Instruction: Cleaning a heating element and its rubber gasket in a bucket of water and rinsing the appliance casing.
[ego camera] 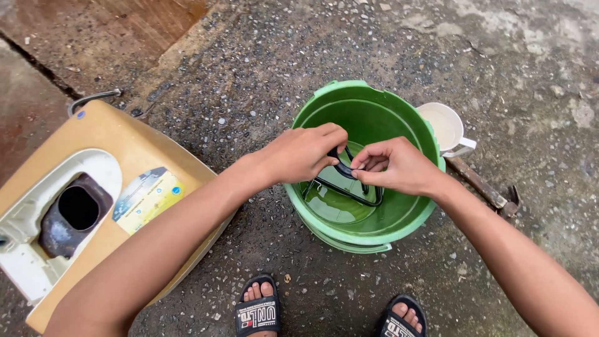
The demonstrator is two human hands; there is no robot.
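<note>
Both hands meet over a green bucket (399, 218) with water in its bottom. The left hand (302, 153) has its fingers (331, 134) curled closed around a black rubber ring (346, 181), and the right hand (396, 165) pinches the same ring between thumb and fingertips. A white cup (444, 125) stands just beyond the right fingers.

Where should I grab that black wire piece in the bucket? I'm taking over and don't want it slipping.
Grip the black wire piece on its upper end, coming from above over the green bucket rim. That end rises clear of the water, where the left hand and right hand already pinch it.
</note>
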